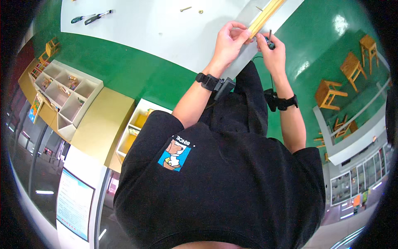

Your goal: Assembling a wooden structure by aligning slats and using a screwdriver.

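Note:
My left hand (230, 45) is closed around the near end of a pale wooden strip (266, 16), which runs away to the upper right over the table edge. Close beside it, my right hand (273, 53) has its fingers curled round a screwdriver (270, 43) with a dark handle; its shaft points up. The right fingertips come near the strip's end, and whether they touch it I cannot tell. A screw (259, 8) shows at the strip's left side. Farther left on the white table (145, 18) lie another screw (185, 8) and a small brass-coloured round piece (200, 11).
Two screwdrivers (92, 17) lie at the table's left. Green floor (124, 68) surrounds the table. Wooden stools (330, 93) stand to the right. On the left are a white compartment shelf (66, 93) and a white bin unit (139, 124) with yellow things inside.

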Demonstrator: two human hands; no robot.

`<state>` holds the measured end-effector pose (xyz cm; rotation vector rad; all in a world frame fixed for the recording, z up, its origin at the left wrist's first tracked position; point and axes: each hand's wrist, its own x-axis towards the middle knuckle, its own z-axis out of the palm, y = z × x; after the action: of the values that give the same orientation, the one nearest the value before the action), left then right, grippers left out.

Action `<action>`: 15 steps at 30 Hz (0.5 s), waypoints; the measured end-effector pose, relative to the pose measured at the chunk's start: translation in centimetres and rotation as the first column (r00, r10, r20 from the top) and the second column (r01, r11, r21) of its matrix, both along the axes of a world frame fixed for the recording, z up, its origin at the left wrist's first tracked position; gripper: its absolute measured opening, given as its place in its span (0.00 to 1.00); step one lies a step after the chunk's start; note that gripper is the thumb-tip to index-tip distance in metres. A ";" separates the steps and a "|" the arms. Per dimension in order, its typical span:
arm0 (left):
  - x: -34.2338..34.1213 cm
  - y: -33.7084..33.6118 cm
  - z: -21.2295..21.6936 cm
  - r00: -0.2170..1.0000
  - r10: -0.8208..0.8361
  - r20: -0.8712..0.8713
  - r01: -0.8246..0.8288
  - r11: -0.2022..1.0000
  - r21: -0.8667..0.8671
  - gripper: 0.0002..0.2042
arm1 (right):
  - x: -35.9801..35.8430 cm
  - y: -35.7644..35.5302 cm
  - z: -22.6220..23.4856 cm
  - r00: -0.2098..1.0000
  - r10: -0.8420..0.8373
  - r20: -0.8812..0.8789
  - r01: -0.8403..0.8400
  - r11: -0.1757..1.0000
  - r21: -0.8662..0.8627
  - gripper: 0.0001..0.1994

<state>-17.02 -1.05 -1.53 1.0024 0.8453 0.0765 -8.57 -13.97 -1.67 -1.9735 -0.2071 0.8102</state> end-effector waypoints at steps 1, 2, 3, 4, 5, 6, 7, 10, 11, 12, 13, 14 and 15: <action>0.0 0.1 -0.1 1.000 0.002 0.000 -0.002 1.000 -0.001 0.13 | 0.1 0.1 0.1 0.999 -0.008 -0.051 0.009 1.000 0.012 0.12; 0.0 0.1 -0.1 1.000 0.018 0.012 -0.018 1.000 -0.007 0.13 | 0.1 0.2 0.3 0.995 -0.016 -0.101 0.018 1.000 0.022 0.12; -0.1 0.2 -0.2 0.999 0.036 0.022 -0.036 0.999 -0.012 0.13 | 0.1 0.5 0.6 0.995 -0.013 -0.103 0.015 1.000 0.022 0.12; -0.1 0.2 -0.3 0.999 0.039 0.020 -0.039 0.999 -0.012 0.13 | 0.0 0.8 1.0 0.994 0.052 0.093 -0.050 0.999 -0.021 0.12; -0.1 0.3 -0.4 0.999 0.037 0.018 -0.037 0.999 -0.015 0.13 | 0.0 0.9 1.3 0.951 0.122 0.283 -0.105 0.992 -0.075 0.12; 0.0 0.3 -0.4 0.999 0.034 0.018 -0.033 0.999 -0.019 0.13 | 0.3 0.9 1.3 0.951 0.124 0.283 -0.106 0.991 -0.076 0.12; 0.0 0.3 -0.4 0.999 0.035 0.019 -0.034 0.999 -0.021 0.13 | 0.8 0.8 1.2 0.812 0.254 0.525 -0.227 0.967 -0.117 0.12; 0.0 0.6 -0.4 1.000 0.012 -0.009 -0.012 1.000 -0.019 0.13 | 0.6 1.1 1.0 0.649 0.328 0.687 -0.300 0.940 -0.165 0.11; 0.1 0.8 -0.4 1.000 0.012 0.001 -0.012 1.000 -0.011 0.13 | 0.2 1.3 0.9 0.829 0.200 0.521 -0.182 0.979 -0.087 0.11; 0.1 0.9 -0.4 1.000 0.011 0.009 -0.011 1.000 -0.003 0.12 | -0.1 1.5 0.9 0.947 0.053 0.317 -0.044 0.998 -0.037 0.11; 0.1 0.9 -0.3 1.000 0.011 0.010 -0.011 1.000 -0.004 0.12 | -0.1 1.1 0.8 0.986 0.035 0.163 -0.023 0.997 -0.076 0.11; 0.2 1.0 -0.3 1.000 0.012 0.013 -0.012 1.000 -0.009 0.12 | -0.1 1.0 0.6 0.986 0.035 0.163 -0.023 0.997 -0.077 0.11; 0.2 1.0 -0.3 1.000 0.014 0.015 -0.014 1.000 -0.012 0.12 | 0.0 1.0 0.6 1.000 -0.019 0.008 0.019 1.000 -0.022 0.11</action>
<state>-16.81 -0.04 -1.84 0.9836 0.8382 0.0911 -8.56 -12.96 -1.12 -1.9971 -0.1847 0.7961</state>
